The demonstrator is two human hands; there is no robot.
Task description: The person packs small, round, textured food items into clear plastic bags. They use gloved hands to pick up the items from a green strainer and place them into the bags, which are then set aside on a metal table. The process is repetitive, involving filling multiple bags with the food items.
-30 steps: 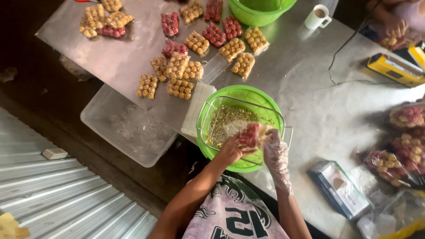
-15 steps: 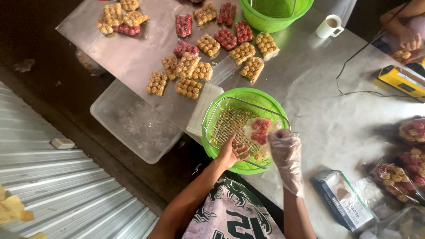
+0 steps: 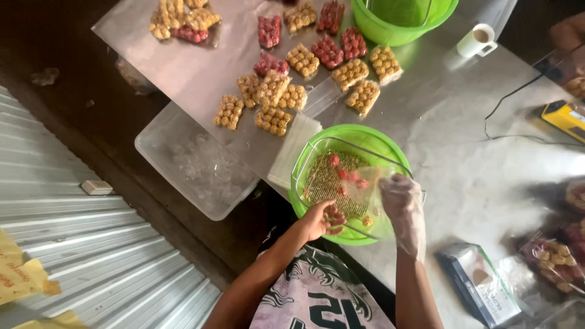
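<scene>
Our left hand (image 3: pixel 321 219) is cupped around a few red balls (image 3: pixel 334 217) at the near rim of the green bowl (image 3: pixel 390 143). Our gloved right hand (image 3: pixel 402 201) pinches a clear plastic bag (image 3: pixel 359 186), holding it open over the bowl's wire rack (image 3: pixel 323 180). A few red balls show inside the bag. About seventeen filled packs (image 3: pixel 271 90), yellow and red, lie on the steel table (image 3: pixel 463 128).

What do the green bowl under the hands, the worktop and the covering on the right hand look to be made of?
The green bowl looks like glossy moulded plastic: even bright colour, thin rim. The worktop seems to be sheet metal, dull grey with soft reflections and scuffs. The right hand wears what looks like a thin clear plastic film glove, wrinkled and see-through.
</scene>
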